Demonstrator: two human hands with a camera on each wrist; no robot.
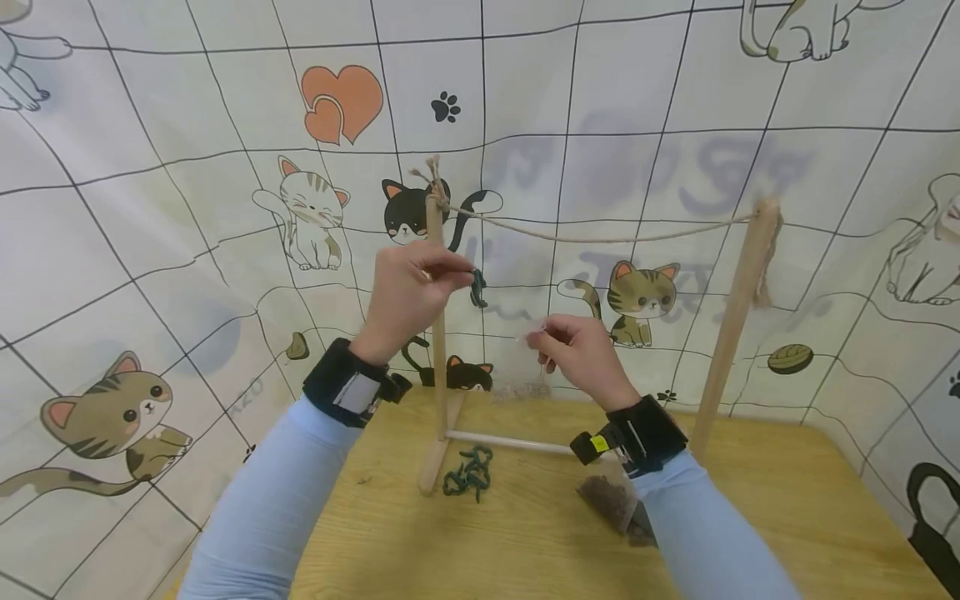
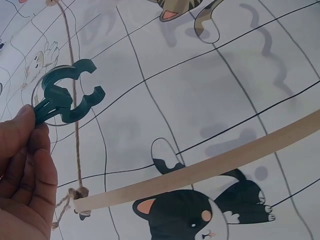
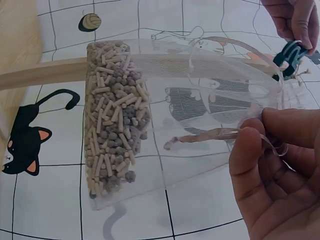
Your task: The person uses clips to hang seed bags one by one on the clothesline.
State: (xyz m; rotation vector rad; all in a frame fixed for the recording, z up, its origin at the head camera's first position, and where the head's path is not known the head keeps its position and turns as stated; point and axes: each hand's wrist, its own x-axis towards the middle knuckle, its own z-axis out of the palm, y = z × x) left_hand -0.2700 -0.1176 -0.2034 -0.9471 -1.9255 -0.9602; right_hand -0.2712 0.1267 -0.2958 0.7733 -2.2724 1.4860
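My left hand (image 1: 411, 287) is raised beside the left post and pinches a dark green plastic plant clip (image 2: 58, 98) between thumb and fingertips. In the left wrist view the clip's two curved arms stand apart, away from the rope. Lower and to the right, my right hand (image 1: 581, 354) pinches the gathered top and drawstring of a sheer mesh bag (image 3: 117, 110). The bag hangs down, with tan sticks and greyish pellets filling its bottom. A thin rope (image 1: 600, 241) sags between two wooden posts, above the bag. Several more green clips (image 1: 468, 477) lie piled on the table.
The wooden frame's left post (image 1: 440, 358) and right post (image 1: 731, 333) rise from the table (image 1: 375, 542), joined low by a pale rod (image 1: 517, 443). A second filled bag (image 1: 606, 502) lies near my right forearm. A cat-print cloth hangs behind. A black strap (image 1: 933, 517) is at far right.
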